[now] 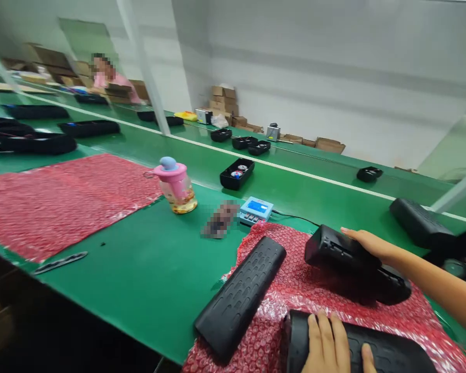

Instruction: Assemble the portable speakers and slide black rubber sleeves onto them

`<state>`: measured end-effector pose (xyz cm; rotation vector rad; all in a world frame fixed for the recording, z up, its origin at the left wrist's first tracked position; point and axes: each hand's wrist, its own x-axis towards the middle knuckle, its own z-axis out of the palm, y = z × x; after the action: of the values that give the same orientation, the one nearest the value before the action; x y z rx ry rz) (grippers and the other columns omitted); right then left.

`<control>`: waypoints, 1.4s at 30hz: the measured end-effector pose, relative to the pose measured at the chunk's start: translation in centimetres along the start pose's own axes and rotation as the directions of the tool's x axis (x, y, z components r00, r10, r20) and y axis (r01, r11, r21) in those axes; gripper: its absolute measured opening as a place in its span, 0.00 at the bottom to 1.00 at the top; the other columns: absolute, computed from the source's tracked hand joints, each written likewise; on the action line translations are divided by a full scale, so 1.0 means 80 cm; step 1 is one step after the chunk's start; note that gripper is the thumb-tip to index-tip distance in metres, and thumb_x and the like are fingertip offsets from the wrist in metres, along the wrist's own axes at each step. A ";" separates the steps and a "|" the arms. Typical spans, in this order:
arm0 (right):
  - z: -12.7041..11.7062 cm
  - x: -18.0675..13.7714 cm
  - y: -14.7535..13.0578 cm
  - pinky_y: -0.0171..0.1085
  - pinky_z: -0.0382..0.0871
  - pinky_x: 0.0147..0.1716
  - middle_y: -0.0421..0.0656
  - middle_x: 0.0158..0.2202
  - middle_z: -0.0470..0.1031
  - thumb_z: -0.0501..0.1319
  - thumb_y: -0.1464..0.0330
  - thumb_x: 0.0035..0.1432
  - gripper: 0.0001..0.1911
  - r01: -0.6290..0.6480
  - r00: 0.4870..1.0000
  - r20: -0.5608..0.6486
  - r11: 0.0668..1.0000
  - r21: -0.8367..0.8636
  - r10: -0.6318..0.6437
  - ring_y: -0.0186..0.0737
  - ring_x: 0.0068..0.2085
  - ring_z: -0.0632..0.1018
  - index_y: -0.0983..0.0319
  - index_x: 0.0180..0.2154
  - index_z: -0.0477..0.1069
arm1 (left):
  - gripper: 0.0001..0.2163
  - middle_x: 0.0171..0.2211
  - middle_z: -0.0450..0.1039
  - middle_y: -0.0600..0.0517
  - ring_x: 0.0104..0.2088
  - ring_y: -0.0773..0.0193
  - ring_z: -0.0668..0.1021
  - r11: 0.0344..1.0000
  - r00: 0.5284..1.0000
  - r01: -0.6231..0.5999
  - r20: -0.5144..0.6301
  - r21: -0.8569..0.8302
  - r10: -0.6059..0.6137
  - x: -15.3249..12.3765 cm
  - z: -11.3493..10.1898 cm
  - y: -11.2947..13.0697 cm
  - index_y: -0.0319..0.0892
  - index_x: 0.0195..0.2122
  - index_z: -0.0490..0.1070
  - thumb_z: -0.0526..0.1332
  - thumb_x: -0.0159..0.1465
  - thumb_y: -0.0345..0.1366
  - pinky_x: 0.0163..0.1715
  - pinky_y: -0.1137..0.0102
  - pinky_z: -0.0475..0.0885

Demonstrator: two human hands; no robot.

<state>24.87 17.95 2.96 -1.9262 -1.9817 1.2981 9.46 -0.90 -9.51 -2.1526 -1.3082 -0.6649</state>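
Observation:
My left hand (330,344) lies flat, fingers stretched out, on a long black perforated housing (396,352) at the bottom edge of the view. My right hand (370,243) reaches in from the right and grips the top of a black oblong speaker body (341,256), which is tilted up on its edge. Both pieces rest on a sheet of red bubble wrap (295,290). A third long black grille panel (241,298) lies flat on the wrap's left side, untouched.
On the green bench stand a pink drinking bottle (176,186), a small blue-faced meter (255,210), a black parts tray (236,173) and a second red bubble-wrap sheet (62,202). Another black housing (419,223) lies at right. A person (108,77) sits far back left.

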 end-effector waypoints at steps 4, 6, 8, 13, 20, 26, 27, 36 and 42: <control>0.005 -0.005 -0.003 0.34 0.66 0.39 0.43 0.34 0.76 0.57 0.51 0.46 0.21 0.059 0.998 -0.024 0.993 0.099 -0.057 0.42 0.38 0.74 0.63 0.29 0.73 | 0.11 0.35 0.77 0.46 0.35 0.51 0.78 0.995 0.970 0.095 -0.225 -0.008 -0.094 0.010 -0.003 -0.002 0.42 0.38 0.69 0.58 0.58 0.42 0.40 0.55 0.68; 0.007 -0.005 -0.005 0.34 0.66 0.38 0.41 0.33 0.75 0.61 0.55 0.41 0.17 0.064 0.998 -0.009 0.992 0.112 -0.063 0.41 0.37 0.74 0.62 0.27 0.73 | 0.09 0.33 0.77 0.48 0.32 0.54 0.78 0.998 0.952 0.054 -0.299 -0.036 -0.062 0.018 -0.018 -0.015 0.43 0.37 0.67 0.59 0.58 0.41 0.38 0.58 0.68; 0.011 -0.005 -0.008 0.34 0.66 0.34 0.41 0.30 0.75 0.61 0.56 0.39 0.16 0.049 0.998 0.044 0.991 0.121 -0.055 0.41 0.34 0.74 0.62 0.26 0.72 | 0.08 0.31 0.77 0.50 0.31 0.55 0.78 0.999 0.948 0.009 -0.316 -0.045 -0.023 0.026 -0.031 -0.027 0.44 0.38 0.65 0.58 0.59 0.39 0.37 0.60 0.68; 0.019 -0.003 -0.016 0.34 0.63 0.27 0.41 0.25 0.73 0.61 0.60 0.39 0.13 -0.017 0.995 0.098 0.994 0.109 0.006 0.37 0.26 0.72 0.63 0.26 0.73 | 0.06 0.31 0.77 0.51 0.31 0.56 0.78 0.998 0.951 0.057 -0.302 -0.036 -0.065 0.028 -0.028 -0.015 0.44 0.36 0.66 0.57 0.60 0.40 0.39 0.60 0.67; 0.021 0.013 -0.015 0.33 0.56 0.23 0.37 0.18 0.67 0.59 0.67 0.40 0.05 -0.046 0.999 -0.009 0.997 0.060 0.046 0.33 0.22 0.66 0.63 0.20 0.68 | 0.13 0.33 0.77 0.47 0.32 0.53 0.78 0.998 0.992 -0.068 -0.104 0.000 0.068 0.028 -0.023 -0.019 0.46 0.47 0.64 0.54 0.62 0.41 0.36 0.57 0.70; 0.020 0.017 -0.010 0.34 0.56 0.23 0.39 0.19 0.69 0.58 0.66 0.41 0.06 -0.037 0.999 -0.012 0.999 0.030 0.037 0.36 0.23 0.68 0.62 0.20 0.69 | 0.22 0.41 0.75 0.40 0.37 0.48 0.79 0.922 0.927 -0.275 0.181 -0.272 0.329 0.052 -0.047 -0.059 0.65 0.61 0.44 0.41 0.65 0.51 0.30 0.55 0.72; 0.020 0.018 -0.009 0.34 0.57 0.24 0.39 0.19 0.70 0.58 0.66 0.42 0.06 -0.033 0.999 -0.007 0.999 0.027 0.034 0.36 0.24 0.69 0.62 0.21 0.70 | 0.22 0.41 0.75 0.40 0.37 0.47 0.79 0.922 0.931 -0.262 0.178 -0.284 0.319 0.053 -0.047 -0.059 0.66 0.61 0.43 0.41 0.65 0.51 0.30 0.54 0.72; 0.018 0.020 -0.006 0.35 0.65 0.32 0.37 0.26 0.69 0.59 0.65 0.57 0.11 0.030 0.999 -0.024 0.988 -0.151 -0.033 0.34 0.30 0.71 0.65 0.27 0.68 | 0.17 0.40 0.75 0.49 0.37 0.63 0.76 0.898 0.948 -0.292 0.025 -0.329 0.317 0.020 -0.064 -0.077 0.45 0.54 0.65 0.49 0.67 0.41 0.41 0.70 0.70; 0.024 0.023 -0.007 0.39 0.70 0.36 0.41 0.36 0.71 0.57 0.61 0.61 0.13 0.110 0.986 -0.091 0.963 -0.248 -0.136 0.37 0.36 0.74 0.66 0.37 0.69 | 0.25 0.44 0.74 0.49 0.42 0.63 0.75 0.820 0.997 0.072 0.053 -0.567 -0.051 0.020 -0.089 -0.129 0.45 0.57 0.59 0.61 0.59 0.40 0.43 0.71 0.70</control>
<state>22.93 18.66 1.25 -1.8863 -2.2532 0.9398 -0.13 -0.57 -1.34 -2.6021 -1.3174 -1.1738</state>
